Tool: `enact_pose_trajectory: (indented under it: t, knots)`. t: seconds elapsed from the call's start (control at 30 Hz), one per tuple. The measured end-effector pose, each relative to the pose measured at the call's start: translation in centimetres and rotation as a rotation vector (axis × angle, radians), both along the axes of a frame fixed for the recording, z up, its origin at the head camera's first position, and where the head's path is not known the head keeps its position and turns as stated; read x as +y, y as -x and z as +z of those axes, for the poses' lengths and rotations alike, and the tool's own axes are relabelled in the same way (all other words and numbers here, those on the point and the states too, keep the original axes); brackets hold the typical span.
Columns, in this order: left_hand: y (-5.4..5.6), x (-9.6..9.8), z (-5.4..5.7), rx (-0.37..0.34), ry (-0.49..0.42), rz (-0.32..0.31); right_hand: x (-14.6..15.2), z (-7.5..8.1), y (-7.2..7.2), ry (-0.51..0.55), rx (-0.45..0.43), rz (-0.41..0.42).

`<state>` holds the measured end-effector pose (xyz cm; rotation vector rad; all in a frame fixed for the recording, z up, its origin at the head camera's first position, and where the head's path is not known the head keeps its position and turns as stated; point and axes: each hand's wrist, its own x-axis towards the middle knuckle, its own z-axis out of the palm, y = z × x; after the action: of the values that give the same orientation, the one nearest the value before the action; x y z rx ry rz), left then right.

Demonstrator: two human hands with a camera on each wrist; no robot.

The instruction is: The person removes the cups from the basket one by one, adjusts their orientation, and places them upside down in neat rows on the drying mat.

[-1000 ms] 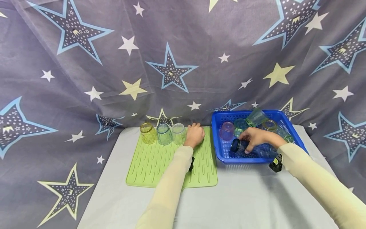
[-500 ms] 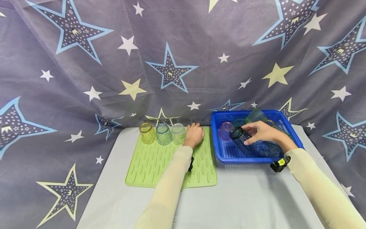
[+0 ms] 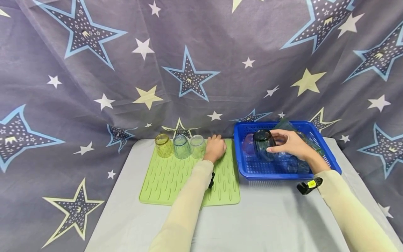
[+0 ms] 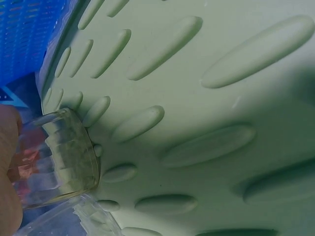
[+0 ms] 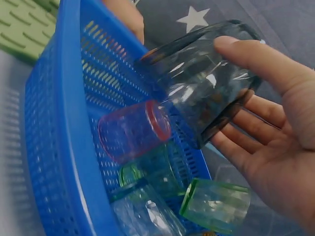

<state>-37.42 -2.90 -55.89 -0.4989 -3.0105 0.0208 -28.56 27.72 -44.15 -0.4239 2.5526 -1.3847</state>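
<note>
My right hand [image 3: 289, 144] holds a dark smoky-blue drinking glass [image 5: 206, 83] over the blue basket [image 3: 252, 175], thumb on one side and fingers on the other. The left hand [image 3: 215, 148] is at the far edge of the green ridged mat [image 3: 176, 185]. In the left wrist view it grips a clear drinking glass [image 4: 61, 157] standing on the mat; the head view hides this glass behind the hand. To its left, a clear glass [image 3: 197, 147], a blue-green glass [image 3: 181, 147] and a yellow glass [image 3: 164, 146] stand in a row.
Inside the basket lie a pink glass [image 5: 130, 130], a green-rimmed glass [image 5: 216, 204], a pale blue glass [image 5: 145, 211] and several others. A white cloth [image 3: 264, 217] covers the table. A star-patterned curtain [image 3: 201, 31] hangs close behind the mat and basket.
My right hand has raised the dark glass from lying tilted among the others in the basket to a more upright position above them. The left hand has stayed in place.
</note>
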Motion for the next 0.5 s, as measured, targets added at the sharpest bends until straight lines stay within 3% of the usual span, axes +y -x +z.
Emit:
enact_pose_trajectory:
  t: [0.23,0.37,0.5]
  knots:
    - [-0.2,0.2,0.4,-0.015,0.004,0.0,-0.9,0.6,-0.9,0.126,-0.018,-0.053]
    - [-0.4,0.2,0.6,-0.014,0.017,-0.004,-1.8,1.1,-1.4,0.267,-0.027,-0.03]
    - [-0.6,0.2,0.7,-0.008,0.032,-0.008,-2.5,1.6,-1.8,0.321,-0.031,-0.004]
